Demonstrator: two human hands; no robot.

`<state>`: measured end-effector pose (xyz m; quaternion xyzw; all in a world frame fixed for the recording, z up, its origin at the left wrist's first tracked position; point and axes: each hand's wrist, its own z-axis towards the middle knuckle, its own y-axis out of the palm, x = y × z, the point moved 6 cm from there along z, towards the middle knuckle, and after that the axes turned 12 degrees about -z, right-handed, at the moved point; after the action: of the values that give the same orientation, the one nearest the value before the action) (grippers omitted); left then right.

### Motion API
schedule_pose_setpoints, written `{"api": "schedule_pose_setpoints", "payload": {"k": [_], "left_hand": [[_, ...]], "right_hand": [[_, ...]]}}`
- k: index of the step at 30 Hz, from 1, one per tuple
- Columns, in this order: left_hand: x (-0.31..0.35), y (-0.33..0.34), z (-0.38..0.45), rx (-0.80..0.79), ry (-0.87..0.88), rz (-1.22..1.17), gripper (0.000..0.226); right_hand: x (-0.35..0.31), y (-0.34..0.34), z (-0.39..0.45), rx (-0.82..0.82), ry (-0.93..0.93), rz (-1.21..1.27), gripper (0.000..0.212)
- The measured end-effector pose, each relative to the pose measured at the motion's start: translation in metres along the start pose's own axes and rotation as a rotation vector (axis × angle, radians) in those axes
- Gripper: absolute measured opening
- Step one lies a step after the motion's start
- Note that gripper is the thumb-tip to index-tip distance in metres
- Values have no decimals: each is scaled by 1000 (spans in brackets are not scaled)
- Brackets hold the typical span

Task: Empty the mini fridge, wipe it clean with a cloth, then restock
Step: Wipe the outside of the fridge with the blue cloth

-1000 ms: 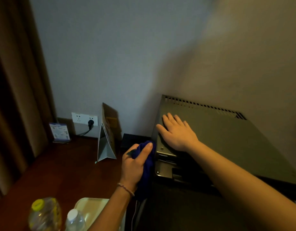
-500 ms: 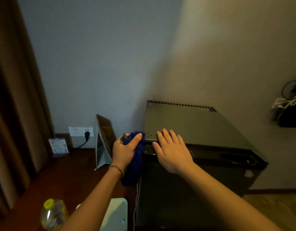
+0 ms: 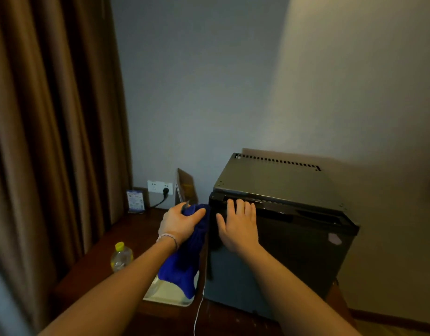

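Note:
A dark mini fridge [image 3: 294,190] stands on a dark wooden desk [image 3: 126,241] against the wall, its door closed. My right hand [image 3: 238,226] lies flat on the upper left of the door, its fingertips at the handle recess along the door's top edge. My left hand [image 3: 180,223] grips a blue cloth [image 3: 182,260] right beside the fridge's left front corner; the cloth hangs down over a pale tray [image 3: 170,294]. A clear bottle with a yellow cap [image 3: 121,257] stands on the desk to the left.
Brown curtains [image 3: 51,141] hang on the left. A wall socket with a black plug [image 3: 160,186], a small blue card stand [image 3: 135,201] and a folded tent card [image 3: 186,187] sit at the back of the desk. A thin white cord [image 3: 199,309] hangs by the fridge.
The view has pulled back and up. My right hand slid from the fridge's top down onto the door front. The door has gone from ajar to closed. My left hand kept holding the cloth.

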<state>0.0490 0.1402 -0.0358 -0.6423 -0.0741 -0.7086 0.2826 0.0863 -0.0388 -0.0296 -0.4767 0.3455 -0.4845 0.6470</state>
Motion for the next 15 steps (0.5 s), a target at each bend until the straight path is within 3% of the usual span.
{"api": "schedule_pose_setpoints", "payload": {"k": [4,15], "left_hand": [[0,-25,-22,19,-13,125,33],[-3,-82,-49,-3,34,194,32]], "right_hand": [[0,-1,-1,-31,-10,-36,72],[-8,-16,-1,-104,17,-82,79]]}}
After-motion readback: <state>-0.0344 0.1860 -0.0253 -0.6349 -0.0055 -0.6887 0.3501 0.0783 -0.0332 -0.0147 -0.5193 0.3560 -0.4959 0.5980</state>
